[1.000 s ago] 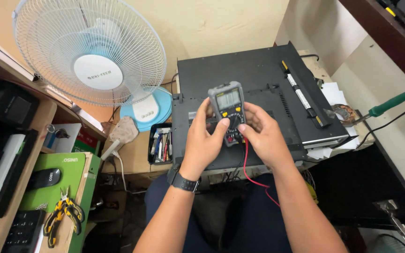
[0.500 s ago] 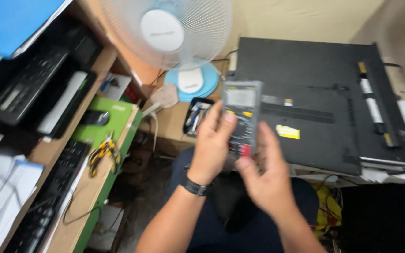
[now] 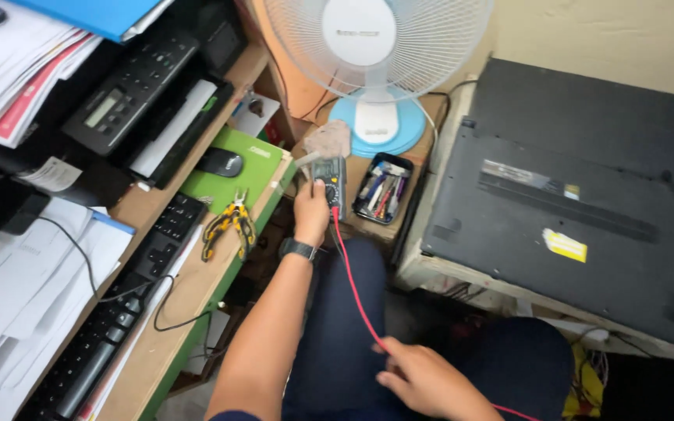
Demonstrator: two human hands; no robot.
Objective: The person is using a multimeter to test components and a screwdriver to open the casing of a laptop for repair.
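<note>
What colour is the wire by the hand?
Red wire, seen in the head view, beside the right hand.

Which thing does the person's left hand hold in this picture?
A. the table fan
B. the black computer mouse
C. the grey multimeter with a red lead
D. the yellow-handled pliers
C: the left hand grips the multimeter by the small tray of tools; the pliers lie untouched on the desk.

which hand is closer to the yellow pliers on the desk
Left. The left hand, holding the multimeter, is just right of the yellow pliers; the right hand rests far off on the lap.
</note>
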